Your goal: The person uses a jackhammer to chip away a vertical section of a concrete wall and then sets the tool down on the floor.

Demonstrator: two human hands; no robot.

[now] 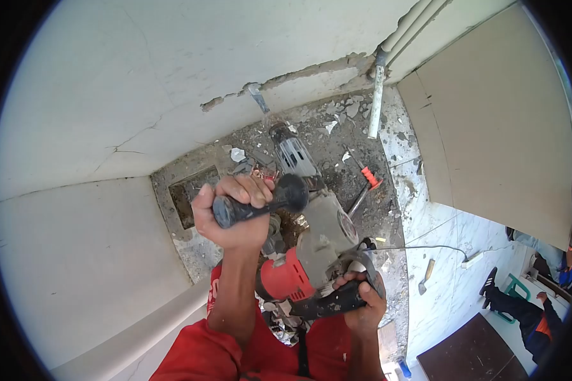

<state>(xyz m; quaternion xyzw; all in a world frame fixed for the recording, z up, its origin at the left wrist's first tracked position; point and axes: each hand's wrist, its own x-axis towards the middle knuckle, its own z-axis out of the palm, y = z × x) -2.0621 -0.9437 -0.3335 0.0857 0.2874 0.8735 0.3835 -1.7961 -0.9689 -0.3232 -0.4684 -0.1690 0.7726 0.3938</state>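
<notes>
A red and grey demolition hammer [324, 232] slants across the middle of the view, its body above my knees. My left hand [238, 233] is wrapped round its black side handle [225, 209]. At the back, the fingers of my right hand [367, 308] close round the rear handle [337, 301]. The flat chisel bit [258, 98] reaches forward to the base of the wall, its tip at the left part of a rough chipped groove [311, 71]. Broken plaster and dust lie beneath the tool.
A white pipe [376, 101] comes down at the wall corner. Right of the hammer lies a hand chisel with a red guard [370, 178]. A cable runs to a socket strip [472, 260] near a scraper [427, 277]. A person [531, 320] sits at far right beside a brown board [470, 352].
</notes>
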